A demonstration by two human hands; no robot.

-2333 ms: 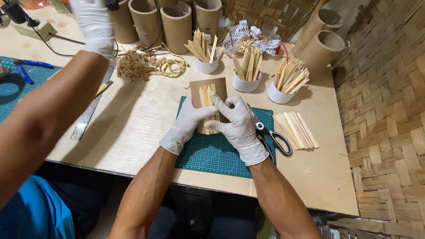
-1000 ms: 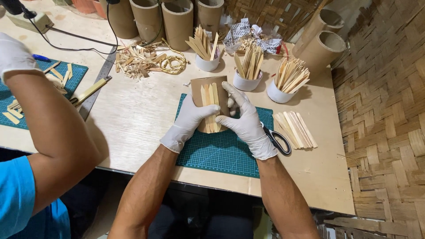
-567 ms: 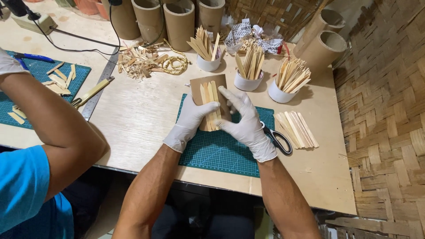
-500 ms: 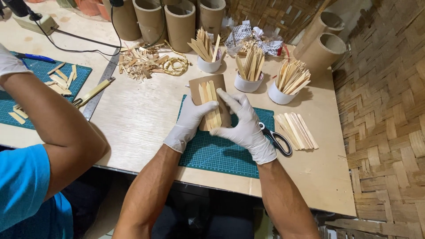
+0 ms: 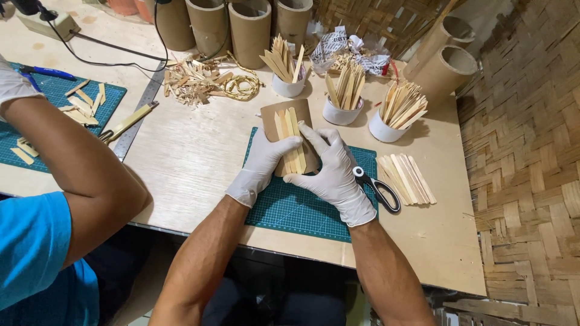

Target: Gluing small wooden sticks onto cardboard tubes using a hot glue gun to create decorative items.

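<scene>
At the far left a co-worker's bare arm [image 5: 78, 163] in a blue sleeve reaches over a green cutting mat [image 5: 54, 115] strewn with short bamboo offcuts, and a steel ruler [image 5: 139, 118] lies along that mat's edge. Further in, a heap of bamboo shavings [image 5: 199, 81] sits on the worktop [image 5: 187, 157] before a row of cardboard tubes [image 5: 249, 30]. My left hand [image 5: 263, 166], in a white glove, wraps its fingers around the left side of a brown cardboard tube [image 5: 284, 115] faced with flat bamboo strips [image 5: 290, 142] — it lies on my own green cutting mat [image 5: 296, 208]. My right hand [image 5: 332, 172], gloved too, presses on the tube's right side, fingers spread across the strips. Behind stand three white cups of bamboo sticks [image 5: 341, 96]. Just right of my right hand lie black-handled scissors [image 5: 377, 190], then a loose row of bamboo slats [image 5: 408, 178].
</scene>
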